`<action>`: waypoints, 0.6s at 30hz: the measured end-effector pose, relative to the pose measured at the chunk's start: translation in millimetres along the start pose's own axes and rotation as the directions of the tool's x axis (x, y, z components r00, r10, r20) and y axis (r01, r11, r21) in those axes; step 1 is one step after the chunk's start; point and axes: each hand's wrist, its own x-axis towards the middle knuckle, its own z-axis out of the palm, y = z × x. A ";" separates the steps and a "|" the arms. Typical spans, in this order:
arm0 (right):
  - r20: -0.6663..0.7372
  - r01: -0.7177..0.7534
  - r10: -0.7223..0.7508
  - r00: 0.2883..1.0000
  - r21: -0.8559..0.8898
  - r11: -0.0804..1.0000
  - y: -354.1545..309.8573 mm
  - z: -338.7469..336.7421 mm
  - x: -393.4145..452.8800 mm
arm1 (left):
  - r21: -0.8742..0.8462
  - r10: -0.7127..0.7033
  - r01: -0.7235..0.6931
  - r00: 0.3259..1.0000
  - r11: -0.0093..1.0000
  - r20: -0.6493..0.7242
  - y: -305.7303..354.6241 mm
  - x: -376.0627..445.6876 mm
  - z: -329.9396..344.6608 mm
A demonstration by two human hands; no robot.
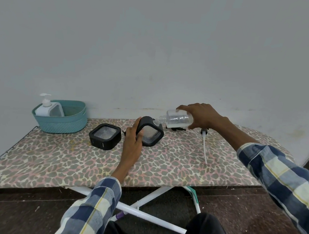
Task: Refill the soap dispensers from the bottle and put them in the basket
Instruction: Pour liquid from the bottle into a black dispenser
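Clear plastic bottle [177,118], tipped nearly flat, is clamped in the right hand [203,117] so its neck meets the mouth of a black dispenser [149,133]. The left hand [132,144] grips that dispenser's side, tilting it to catch the soap, mid ironing board [72,158]. A second black dispenser [105,136] waits beside it; a white one [48,107] sits in the teal basket [60,124] at the far left corner.

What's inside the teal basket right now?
The teal basket holds one white soap dispenser, pump on, leaning against its left wall. The right part shows bare floor; the near wall hides the dispenser's base.
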 end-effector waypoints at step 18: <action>0.001 0.004 -0.004 1.000 -0.015 1.000 -0.6 -0.2 2.1 | 0.007 0.010 -0.010 1.000 1.000 -0.019 -3.4 0.9 1.6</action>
